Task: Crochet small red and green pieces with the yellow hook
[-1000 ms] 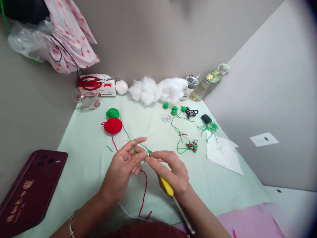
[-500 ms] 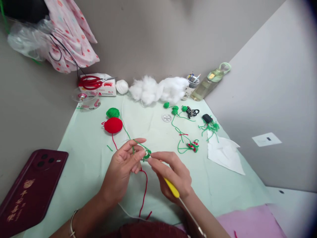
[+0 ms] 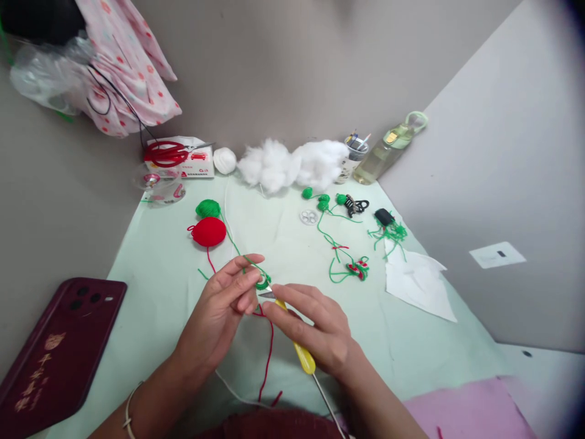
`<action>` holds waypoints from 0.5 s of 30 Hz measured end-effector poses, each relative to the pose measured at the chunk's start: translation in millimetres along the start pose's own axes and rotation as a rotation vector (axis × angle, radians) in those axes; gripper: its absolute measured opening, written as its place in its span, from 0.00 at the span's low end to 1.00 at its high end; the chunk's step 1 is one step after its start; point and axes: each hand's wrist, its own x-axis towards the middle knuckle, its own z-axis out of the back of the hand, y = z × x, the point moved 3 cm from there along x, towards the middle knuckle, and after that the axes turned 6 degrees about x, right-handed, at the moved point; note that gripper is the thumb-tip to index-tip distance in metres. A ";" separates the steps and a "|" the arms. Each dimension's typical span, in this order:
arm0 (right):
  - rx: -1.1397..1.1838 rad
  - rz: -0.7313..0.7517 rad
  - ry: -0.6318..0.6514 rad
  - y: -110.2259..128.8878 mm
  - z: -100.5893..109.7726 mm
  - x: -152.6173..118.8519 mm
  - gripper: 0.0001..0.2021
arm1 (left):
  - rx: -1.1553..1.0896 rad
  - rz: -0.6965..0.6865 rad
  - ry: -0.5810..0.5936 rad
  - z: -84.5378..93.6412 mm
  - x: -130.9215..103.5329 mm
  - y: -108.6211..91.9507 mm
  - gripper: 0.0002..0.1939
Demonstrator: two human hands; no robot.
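My left hand (image 3: 214,311) pinches a small green crochet piece (image 3: 264,282) between thumb and fingers. Green yarn (image 3: 233,242) runs over its raised index finger from the green yarn ball (image 3: 208,208). In my right hand (image 3: 317,323) is a crochet hook (image 3: 304,356) with a yellow handle and a long metal shaft at its rear. Its front end meets the green piece, though the exact tip is hard to make out. Red yarn (image 3: 269,360) hangs below my hands, and a red yarn ball (image 3: 209,231) lies beyond the left one.
White stuffing (image 3: 269,164) lies along the wall beside a pen cup (image 3: 350,164) and a water bottle (image 3: 386,149). Red scissors (image 3: 167,153) rest against a box. At right are green crocheted pieces (image 3: 323,203), a hair clip (image 3: 355,206) and white paper (image 3: 415,280). A phone (image 3: 64,353) lies left.
My right hand has turned the hook to a steeper angle, its yellow handle now showing more between the fingers. The green piece has shifted slightly left and up.
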 end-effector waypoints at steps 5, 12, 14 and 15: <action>0.041 -0.020 0.020 -0.7 3.3 1.4 0.18 | 0.159 -0.109 -0.027 1.4 -0.7 -2.4 0.09; 0.177 -0.175 -0.083 -5.9 -8.3 -14.8 0.21 | 0.552 -0.380 -0.141 -0.4 -7.0 -9.9 0.10; 0.206 -0.180 -0.087 -6.1 -10.3 -16.3 0.21 | 0.567 -0.399 -0.150 -1.0 -7.3 -10.4 0.11; 0.230 -0.185 -0.089 -6.0 -10.2 -15.6 0.21 | 0.572 -0.408 -0.155 -0.9 -7.4 -10.5 0.11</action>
